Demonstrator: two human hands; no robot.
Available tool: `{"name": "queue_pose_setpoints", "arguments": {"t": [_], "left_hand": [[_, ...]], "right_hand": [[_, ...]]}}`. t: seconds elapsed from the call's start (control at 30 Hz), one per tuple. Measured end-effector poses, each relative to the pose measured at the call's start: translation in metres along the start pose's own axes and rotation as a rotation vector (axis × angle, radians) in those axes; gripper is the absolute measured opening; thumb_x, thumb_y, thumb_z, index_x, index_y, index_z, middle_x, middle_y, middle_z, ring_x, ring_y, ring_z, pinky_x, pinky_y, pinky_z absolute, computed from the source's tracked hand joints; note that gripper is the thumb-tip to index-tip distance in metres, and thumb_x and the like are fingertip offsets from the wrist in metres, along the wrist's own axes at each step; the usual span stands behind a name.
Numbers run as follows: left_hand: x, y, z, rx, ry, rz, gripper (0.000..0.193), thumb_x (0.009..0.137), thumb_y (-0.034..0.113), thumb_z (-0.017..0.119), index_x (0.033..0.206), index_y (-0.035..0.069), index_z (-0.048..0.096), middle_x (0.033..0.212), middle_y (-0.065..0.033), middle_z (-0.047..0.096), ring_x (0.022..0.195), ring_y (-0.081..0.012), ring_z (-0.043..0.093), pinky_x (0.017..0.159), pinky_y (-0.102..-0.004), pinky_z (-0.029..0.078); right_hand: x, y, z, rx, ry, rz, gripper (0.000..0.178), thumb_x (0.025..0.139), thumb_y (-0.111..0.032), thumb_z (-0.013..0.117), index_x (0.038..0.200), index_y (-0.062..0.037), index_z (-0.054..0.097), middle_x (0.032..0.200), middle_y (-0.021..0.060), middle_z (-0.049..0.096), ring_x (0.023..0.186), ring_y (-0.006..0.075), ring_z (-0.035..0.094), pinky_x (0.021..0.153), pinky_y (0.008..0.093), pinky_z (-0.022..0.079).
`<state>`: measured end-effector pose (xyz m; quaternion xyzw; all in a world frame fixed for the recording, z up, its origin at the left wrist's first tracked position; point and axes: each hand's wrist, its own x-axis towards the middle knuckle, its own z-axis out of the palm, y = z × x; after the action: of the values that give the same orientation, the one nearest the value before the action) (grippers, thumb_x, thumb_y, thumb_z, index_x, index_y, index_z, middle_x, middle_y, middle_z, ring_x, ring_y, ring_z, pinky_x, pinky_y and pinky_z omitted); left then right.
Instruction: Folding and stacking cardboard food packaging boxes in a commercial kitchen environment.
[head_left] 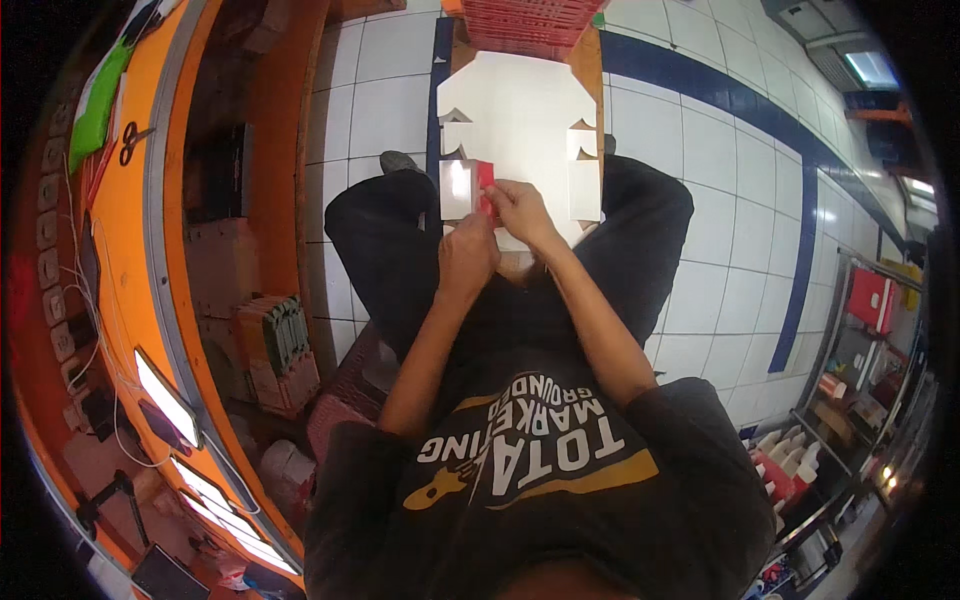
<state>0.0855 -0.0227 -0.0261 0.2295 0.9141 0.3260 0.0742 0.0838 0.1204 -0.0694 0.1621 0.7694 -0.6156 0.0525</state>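
A flat white cardboard box blank (pixel 515 110) with notched side flaps lies between my knees. Over its near left part is a small flat piece, glossy pale on the left with a red strip (pixel 486 173) along its right side. My right hand (pixel 523 212) is closed, thumb and fingers pinching the strip from the right. Just below, my left hand (pixel 468 254) is closed at the strip's lower end, fingers curled. Both hands touch or nearly touch each other. Whether the strip is a sticker or part of a card I cannot tell.
A red plastic crate (pixel 525 22) stands beyond the blank on a wooden bench (pixel 588 75). To the left runs an orange counter (pixel 150 250) bearing scissors (pixel 130 142) and a green packet (pixel 97 115). A metal rack (pixel 850 370) with goods stands at the right.
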Motion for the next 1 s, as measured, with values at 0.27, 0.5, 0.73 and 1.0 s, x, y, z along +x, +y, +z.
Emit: {"name": "queue_pose_setpoints", "arguments": {"t": [0.27,0.5,0.73,1.0], "left_hand": [[0.037,-0.041,-0.027,-0.184,0.018,-0.059,0.032,0.097,0.023,0.059,0.078,-0.003,0.061,0.072,-0.0237,0.063,0.072,-0.0442,0.066,0.065,-0.0497,0.05],[0.107,-0.041,-0.031,-0.048,0.065,-0.179,0.031,0.096,0.024,0.059,0.083,-0.004,0.064,0.076,-0.0259,0.066,0.073,-0.0473,0.065,0.066,-0.0518,0.051],[0.042,-0.025,-0.006,0.003,-0.055,-0.05,0.024,0.091,0.02,0.062,0.094,-0.002,0.068,0.081,-0.026,0.067,0.076,-0.0468,0.066,0.067,-0.0505,0.053],[0.054,-0.018,0.0,-0.674,0.003,-0.199,0.044,0.103,0.034,0.051,0.125,-0.004,0.06,0.119,-0.0292,0.063,0.109,-0.0435,0.062,0.09,-0.0484,0.049]], "right_hand": [[-0.016,-0.005,-0.004,0.009,-0.176,0.017,0.026,0.102,-0.015,0.056,0.118,0.0022,0.066,0.082,0.0089,0.071,0.074,0.0139,0.068,0.071,0.0305,0.059],[-0.02,-0.011,0.001,-0.108,-0.165,0.03,0.021,0.097,-0.007,0.058,0.11,0.0053,0.068,0.079,0.016,0.072,0.073,0.0172,0.071,0.067,0.0321,0.058],[-0.02,-0.018,0.0,-0.17,-0.028,-0.091,0.017,0.094,-0.006,0.055,0.096,0.0026,0.07,0.079,0.0209,0.07,0.072,0.0298,0.072,0.067,0.0397,0.056],[-0.019,-0.019,-0.012,0.329,-0.113,-0.108,0.041,0.093,-0.016,0.062,0.13,0.0022,0.061,0.118,0.0252,0.068,0.107,0.0345,0.068,0.093,0.0394,0.053]]}}
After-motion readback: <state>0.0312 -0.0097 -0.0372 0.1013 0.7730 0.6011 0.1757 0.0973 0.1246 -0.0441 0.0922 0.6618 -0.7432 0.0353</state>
